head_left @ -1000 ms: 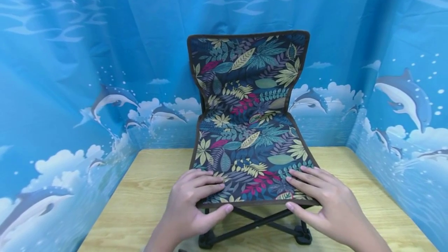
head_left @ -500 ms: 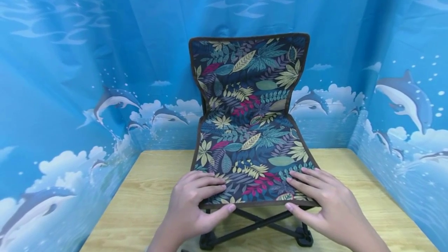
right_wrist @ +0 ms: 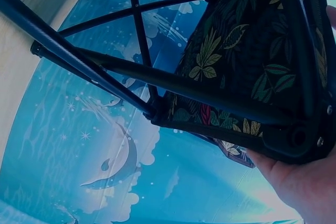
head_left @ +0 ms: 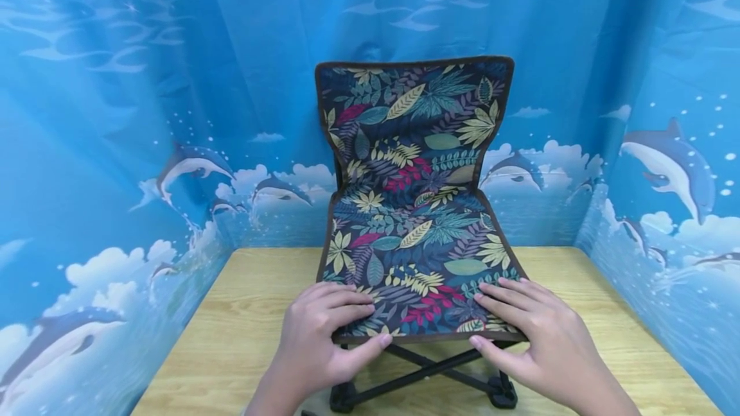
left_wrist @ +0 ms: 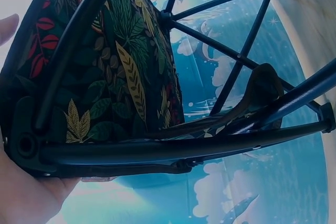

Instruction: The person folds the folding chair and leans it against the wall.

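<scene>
On the tabletop (head_left: 220,326) stands a chair (head_left: 413,188) (leaf-patterned). My left grip (head_left: 320,336) and right grip (head_left: 540,339), fingers unclenched, rest on the front of the seat (head_left: 419,268).

On table (head_left: 202,339), chair (head_left: 412,201): backrest (head_left: 413,111) at 12 o'clock, seat (head_left: 413,255) before it at 6. On the seat's front corners, left hand (head_left: 324,332) at 7, right hand (head_left: 537,339) at 5. Below the front edge (head_left: 430,338), crossed bars (head_left: 430,368) between two feet (head_left: 502,393). Behind at 12, also at 9 and 3, curtain (head_left: 260,43).
</scene>
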`<state>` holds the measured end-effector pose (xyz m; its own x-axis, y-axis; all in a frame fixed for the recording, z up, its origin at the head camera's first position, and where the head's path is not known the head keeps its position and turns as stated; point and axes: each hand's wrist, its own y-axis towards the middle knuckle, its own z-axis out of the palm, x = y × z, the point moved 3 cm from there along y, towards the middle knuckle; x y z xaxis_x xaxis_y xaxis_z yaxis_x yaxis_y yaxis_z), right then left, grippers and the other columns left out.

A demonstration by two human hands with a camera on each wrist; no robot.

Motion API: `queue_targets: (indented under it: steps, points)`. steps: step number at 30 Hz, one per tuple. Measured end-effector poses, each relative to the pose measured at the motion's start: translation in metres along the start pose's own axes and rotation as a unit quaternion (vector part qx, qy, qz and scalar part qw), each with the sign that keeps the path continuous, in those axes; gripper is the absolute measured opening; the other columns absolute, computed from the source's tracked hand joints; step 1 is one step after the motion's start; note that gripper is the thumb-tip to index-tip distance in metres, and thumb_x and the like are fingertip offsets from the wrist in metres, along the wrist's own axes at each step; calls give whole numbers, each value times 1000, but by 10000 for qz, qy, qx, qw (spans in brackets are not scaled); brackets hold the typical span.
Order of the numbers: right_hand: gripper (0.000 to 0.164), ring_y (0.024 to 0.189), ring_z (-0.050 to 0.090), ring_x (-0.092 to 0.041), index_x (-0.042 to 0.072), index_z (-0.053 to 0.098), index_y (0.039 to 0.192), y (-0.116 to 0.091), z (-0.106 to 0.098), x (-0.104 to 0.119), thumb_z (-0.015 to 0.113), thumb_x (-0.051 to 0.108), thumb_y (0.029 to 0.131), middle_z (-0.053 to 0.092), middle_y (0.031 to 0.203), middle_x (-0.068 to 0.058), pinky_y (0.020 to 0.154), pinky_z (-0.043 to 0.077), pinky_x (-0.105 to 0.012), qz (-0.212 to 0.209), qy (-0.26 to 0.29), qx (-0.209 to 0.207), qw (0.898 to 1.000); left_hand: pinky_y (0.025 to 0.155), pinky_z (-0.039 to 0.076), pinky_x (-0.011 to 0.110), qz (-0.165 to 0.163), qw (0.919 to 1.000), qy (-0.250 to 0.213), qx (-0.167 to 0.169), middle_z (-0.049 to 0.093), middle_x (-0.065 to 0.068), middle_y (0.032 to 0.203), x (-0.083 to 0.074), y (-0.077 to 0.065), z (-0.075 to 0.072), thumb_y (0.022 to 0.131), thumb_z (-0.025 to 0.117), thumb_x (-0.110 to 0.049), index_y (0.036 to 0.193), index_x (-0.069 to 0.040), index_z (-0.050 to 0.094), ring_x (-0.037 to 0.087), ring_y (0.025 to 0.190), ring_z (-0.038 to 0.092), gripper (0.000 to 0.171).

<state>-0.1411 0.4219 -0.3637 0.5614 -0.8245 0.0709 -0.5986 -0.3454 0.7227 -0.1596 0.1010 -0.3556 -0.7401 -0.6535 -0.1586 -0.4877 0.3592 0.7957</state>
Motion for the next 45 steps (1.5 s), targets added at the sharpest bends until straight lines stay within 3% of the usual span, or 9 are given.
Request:
queue_targets:
  steps: [21, 38, 45]
  points:
    - [57, 112, 77, -27, 23, 84, 117, 5, 2, 2, 93, 54, 70, 82, 116, 4, 124, 18, -7, 114, -14, -176, 9998, 87, 62, 41, -53, 9998, -129, -131, 80, -18, 96, 1, 1, 3, 82, 87, -48, 90, -28, 86, 7, 93, 75, 22]
    - [48, 108, 78, -28, 19, 84, 114, 7, 3, 1, 93, 40, 72, 82, 112, 2, 124, 21, -9, 83, 205, -245, 9995, 84, 61, 33, 55, 9979, -399, -498, 80, -17, 95, 2, 4, 5, 76, 91, -50, 86, -28, 84, 3, 89, 74, 25]
    - [49, 107, 79, -27, 21, 84, 116, 8, 4, 2, 93, 39, 71, 82, 111, 4, 122, 22, -7, 139, 205, -291, 9993, 96, 59, 42, -34, 9980, -456, -447, 80, -16, 101, 3, 6, 5, 80, 89, -52, 88, -26, 84, 17, 110, 76, 28]
